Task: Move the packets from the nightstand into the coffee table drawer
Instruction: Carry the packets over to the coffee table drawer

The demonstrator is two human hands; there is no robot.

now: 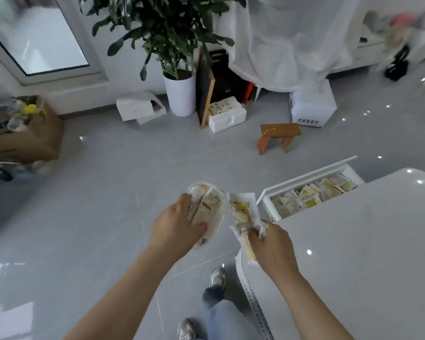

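View from a head camera looking down at two bare forearms reaching forward over a glossy grey floor (103,192). The left grip (176,229) is curled round a bundle of pale packets (210,207), thumb across the front and the packets standing up out of the fist. The right grip (271,244) pinches a few yellow-printed packets (241,209), which fan upward and downward from the fingers, just beside the left bundle but apart from it. To the right is a white glossy bench (366,241); its drawer (304,176) is pulled open at the far end and holds a row of packets (312,195) standing on edge. Both held bundles hang in the air near the bench's left edge, short of the drawer. Below the hands, the person's jeans and two grey shoes (217,278) show. Farther off stand a small wooden stool (279,134), a leafy plant in a white pot (180,94) and a cardboard box (35,136) at the left
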